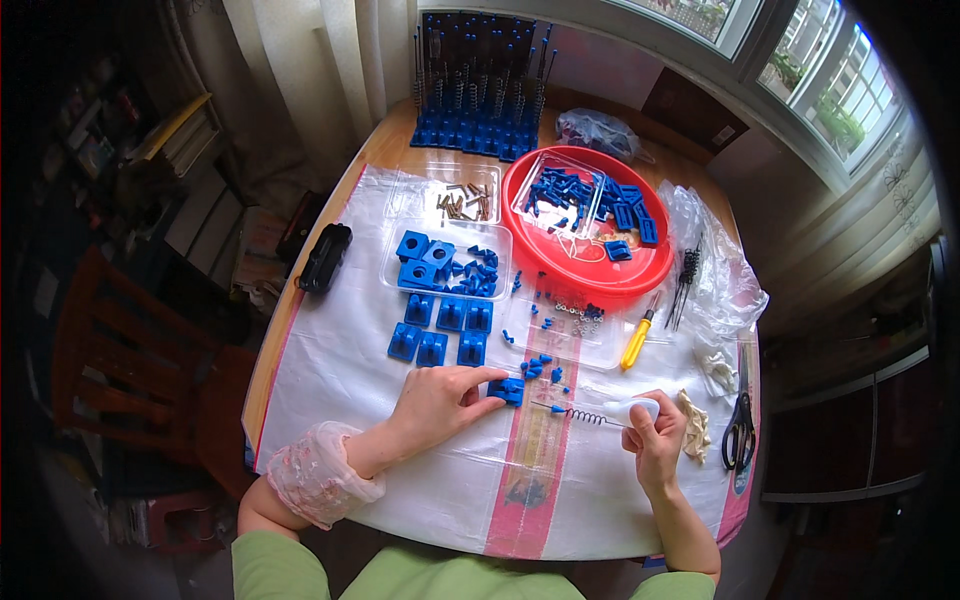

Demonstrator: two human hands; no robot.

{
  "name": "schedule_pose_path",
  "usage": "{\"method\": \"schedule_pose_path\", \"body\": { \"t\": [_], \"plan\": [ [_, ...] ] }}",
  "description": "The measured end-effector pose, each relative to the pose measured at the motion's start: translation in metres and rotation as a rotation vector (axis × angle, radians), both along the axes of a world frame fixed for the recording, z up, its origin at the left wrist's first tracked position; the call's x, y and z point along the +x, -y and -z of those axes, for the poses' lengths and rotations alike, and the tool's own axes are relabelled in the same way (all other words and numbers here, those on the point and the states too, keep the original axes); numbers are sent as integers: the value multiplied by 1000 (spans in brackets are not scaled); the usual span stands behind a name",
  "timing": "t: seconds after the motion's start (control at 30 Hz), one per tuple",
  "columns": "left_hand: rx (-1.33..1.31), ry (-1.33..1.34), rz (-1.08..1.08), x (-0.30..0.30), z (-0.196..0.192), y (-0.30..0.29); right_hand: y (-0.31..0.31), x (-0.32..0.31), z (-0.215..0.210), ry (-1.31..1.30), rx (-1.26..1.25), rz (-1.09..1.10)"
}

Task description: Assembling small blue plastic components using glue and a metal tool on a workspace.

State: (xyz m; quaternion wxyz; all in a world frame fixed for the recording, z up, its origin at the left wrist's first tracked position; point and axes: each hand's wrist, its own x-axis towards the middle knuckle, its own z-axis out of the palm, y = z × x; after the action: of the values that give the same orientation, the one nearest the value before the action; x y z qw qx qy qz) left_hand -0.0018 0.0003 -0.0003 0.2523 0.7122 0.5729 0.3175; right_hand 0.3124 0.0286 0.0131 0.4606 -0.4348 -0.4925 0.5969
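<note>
My left hand (440,405) pinches a small blue plastic base (507,391) between thumb and fingers, low over the cloth. In my right hand (657,440) is a white-handled tool (630,408) with a thin shaft pointing left at the base. A coil spring (586,416) lies along that shaft, and a small blue cone-shaped piece (557,409) sits nearer its tip. The tip is apart from the base. Just beyond my left hand are several loose blue bits (541,364). Blue bases (431,349) stand in rows to the left.
A red basin (655,285) with blue parts stands at the back. Clear plastic trays hold blue pieces (482,268) and brass-coloured pins (462,205). Right are a yellow-handled screwdriver (634,345), black scissors (739,435) and thin rods (684,285). Assembled spring pieces (470,135) stand far back; a black case (326,258) lies left.
</note>
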Motion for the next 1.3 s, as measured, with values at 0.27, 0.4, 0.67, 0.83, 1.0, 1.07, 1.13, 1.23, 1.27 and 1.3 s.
{"method": "schedule_pose_path", "body": {
  "t": [0.27,0.4,0.67,0.83,1.0,1.07,1.13,1.23,1.27,1.3],
  "plan": [
    [1,-1,3,0,1,1,-2,5,6,-71,5,17],
    [-2,-1,2,1,0,1,-8,12,8,-271,-19,-12],
    [-16,2,-9,2,-1,1,-25,32,4,-584,-35,110],
    [-23,1,-7,2,-2,1,-37,44,-11,-386,145,71],
    [-14,0,-17,3,-3,2,-43,48,-19,-140,227,150],
    [-6,2,-17,2,0,2,-44,47,-20,-4,259,185],
    [-6,8,-16,2,1,1,-46,47,-16,188,308,231],
    [-24,14,-14,3,-1,1,-54,52,0,350,335,243],
    [-31,10,-14,3,0,1,-54,49,2,374,324,234],
    [-39,7,-14,3,0,1,-55,49,5,463,353,225]
  ]
}}
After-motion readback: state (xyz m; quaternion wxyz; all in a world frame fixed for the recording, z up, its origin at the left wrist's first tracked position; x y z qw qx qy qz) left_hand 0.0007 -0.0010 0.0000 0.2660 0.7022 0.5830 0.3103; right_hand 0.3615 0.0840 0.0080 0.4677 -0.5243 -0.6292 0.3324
